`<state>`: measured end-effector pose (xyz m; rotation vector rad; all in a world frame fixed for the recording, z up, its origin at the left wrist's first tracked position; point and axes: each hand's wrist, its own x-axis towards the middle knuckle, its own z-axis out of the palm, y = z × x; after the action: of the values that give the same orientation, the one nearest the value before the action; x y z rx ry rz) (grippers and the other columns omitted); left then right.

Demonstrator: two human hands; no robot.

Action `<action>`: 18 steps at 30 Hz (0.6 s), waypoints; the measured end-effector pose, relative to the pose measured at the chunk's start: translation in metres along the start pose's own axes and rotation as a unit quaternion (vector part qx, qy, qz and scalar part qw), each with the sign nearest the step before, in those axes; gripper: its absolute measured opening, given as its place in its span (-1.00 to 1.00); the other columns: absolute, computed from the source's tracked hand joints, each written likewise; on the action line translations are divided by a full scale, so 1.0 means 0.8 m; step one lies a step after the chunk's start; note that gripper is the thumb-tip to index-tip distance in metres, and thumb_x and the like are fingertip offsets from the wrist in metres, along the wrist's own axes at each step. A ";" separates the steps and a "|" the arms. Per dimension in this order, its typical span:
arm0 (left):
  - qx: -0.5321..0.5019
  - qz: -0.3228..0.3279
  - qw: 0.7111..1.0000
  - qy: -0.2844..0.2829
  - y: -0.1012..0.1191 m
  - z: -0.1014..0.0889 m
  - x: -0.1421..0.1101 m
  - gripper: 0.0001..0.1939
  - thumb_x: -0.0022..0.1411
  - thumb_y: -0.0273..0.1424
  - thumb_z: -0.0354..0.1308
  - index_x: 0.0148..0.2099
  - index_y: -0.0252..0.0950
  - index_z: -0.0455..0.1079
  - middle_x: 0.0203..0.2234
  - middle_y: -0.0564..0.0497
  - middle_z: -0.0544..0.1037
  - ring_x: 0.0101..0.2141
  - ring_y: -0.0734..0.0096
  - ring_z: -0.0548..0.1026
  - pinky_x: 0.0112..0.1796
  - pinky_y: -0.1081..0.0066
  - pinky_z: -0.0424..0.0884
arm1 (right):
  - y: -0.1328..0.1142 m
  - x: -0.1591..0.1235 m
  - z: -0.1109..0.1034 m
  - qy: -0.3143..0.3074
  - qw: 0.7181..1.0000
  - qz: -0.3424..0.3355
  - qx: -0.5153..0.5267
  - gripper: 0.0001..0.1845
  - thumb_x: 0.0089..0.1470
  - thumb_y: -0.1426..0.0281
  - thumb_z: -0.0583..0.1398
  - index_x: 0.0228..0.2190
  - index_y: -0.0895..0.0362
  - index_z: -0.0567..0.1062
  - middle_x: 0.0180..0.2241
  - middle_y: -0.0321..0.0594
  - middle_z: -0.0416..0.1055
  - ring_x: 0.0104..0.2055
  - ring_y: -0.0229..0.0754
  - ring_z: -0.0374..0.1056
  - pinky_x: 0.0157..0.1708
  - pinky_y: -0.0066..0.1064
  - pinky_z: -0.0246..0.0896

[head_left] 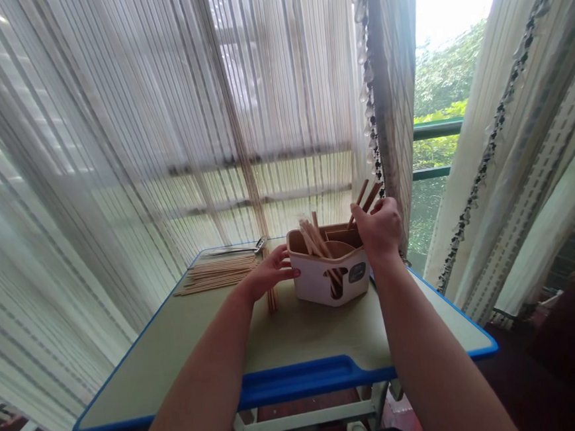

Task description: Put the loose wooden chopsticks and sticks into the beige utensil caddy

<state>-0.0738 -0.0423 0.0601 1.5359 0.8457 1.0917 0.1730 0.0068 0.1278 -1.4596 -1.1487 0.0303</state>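
A white and tan holder (317, 276) stands near the far side of a small table (189, 356), with several wooden chopsticks (312, 237) upright in its left compartment. My right hand (380, 225) is closed on a few brown chopsticks (365, 196) above the holder's right side. My left hand (269, 273) rests against the holder's left wall, fingers curled lightly on it. Just beneath that hand, a few chopsticks (272, 300) lie on the tabletop.
A row of loose wooden chopsticks (217, 274) lies on the table's far left, with metal ones (235, 249) behind it. Sheer curtains (160, 119) hang close behind the table. The table has a blue rim (300, 377).
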 end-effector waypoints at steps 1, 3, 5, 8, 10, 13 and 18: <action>0.001 0.001 1.000 0.002 0.000 0.000 0.000 -0.31 -0.12 -0.38 0.39 0.09 -0.15 0.26 0.00 -0.10 0.39 -0.04 0.17 0.40 -0.05 0.16 0.32 | 0.003 0.002 0.003 0.016 0.999 0.008 0.028 -0.38 -0.17 0.02 0.17 -0.16 0.19 0.34 -0.29 -0.07 0.42 -0.30 -0.08 0.33 -0.29 -0.29 0.20; 0.002 0.003 1.000 0.004 -0.001 0.000 0.000 -0.32 -0.12 -0.38 0.39 0.08 -0.14 0.26 -0.01 -0.09 0.39 -0.06 0.19 0.40 -0.06 0.16 0.33 | 0.007 0.005 0.006 -0.008 0.999 -0.005 0.051 -0.36 -0.15 0.06 0.17 -0.11 0.22 0.30 -0.22 -0.04 0.41 -0.24 -0.08 0.33 -0.25 -0.30 0.20; 0.002 0.005 1.000 0.005 -0.002 0.001 0.000 -0.33 -0.12 -0.38 0.39 0.07 -0.14 0.27 -0.01 -0.09 0.39 -0.07 0.21 0.41 -0.06 0.17 0.33 | 0.008 0.006 0.005 -0.082 0.995 -0.052 0.022 -0.51 -0.08 0.12 0.13 -0.19 0.20 0.38 -0.23 -0.05 0.43 -0.18 -0.06 0.32 -0.17 -0.29 0.18; -0.005 0.009 1.000 0.000 -0.003 0.000 0.001 -0.33 -0.12 -0.39 0.39 0.08 -0.14 0.27 0.00 -0.09 0.39 -0.06 0.22 0.40 -0.06 0.18 0.33 | 0.004 0.005 -0.003 -0.149 0.981 -0.101 -0.066 -0.62 -0.01 0.17 0.06 -0.28 0.19 0.45 -0.25 -0.03 0.45 -0.13 -0.01 0.31 -0.13 -0.26 0.16; -0.010 0.012 1.000 -0.005 -0.003 -0.002 0.001 -0.33 -0.11 -0.40 0.39 0.08 -0.16 0.28 0.01 -0.09 0.40 -0.04 0.20 0.39 -0.05 0.19 0.32 | 0.000 0.003 -0.007 -0.154 0.977 -0.111 -0.093 -0.61 0.03 0.19 0.03 -0.25 0.21 0.45 -0.26 0.01 0.46 -0.13 0.02 0.31 -0.14 -0.25 0.16; -0.009 0.011 1.000 -0.011 -0.003 -0.007 0.002 -0.35 -0.11 -0.40 0.39 0.07 -0.20 0.30 -0.02 -0.11 0.43 -0.02 0.17 0.38 -0.03 0.17 0.30 | -0.003 0.002 -0.008 -0.138 0.979 -0.138 -0.050 -0.61 0.08 0.26 -0.02 -0.18 0.22 0.42 -0.23 0.02 0.46 -0.12 0.00 0.32 -0.12 -0.26 0.15; -0.009 0.014 1.000 -0.015 -0.004 -0.012 0.003 -0.37 -0.11 -0.41 0.39 0.06 -0.23 0.32 -0.04 -0.12 0.45 -0.02 0.16 0.39 -0.01 0.15 0.28 | 0.002 0.008 -0.004 -0.155 0.977 -0.145 0.031 -0.61 0.10 0.30 -0.02 -0.10 0.22 0.37 -0.22 0.00 0.47 -0.16 -0.06 0.35 -0.14 -0.29 0.18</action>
<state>-0.0820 -0.0364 0.0578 1.5494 0.7927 1.0908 0.1791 0.0090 0.1308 -1.2477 -1.5931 0.0931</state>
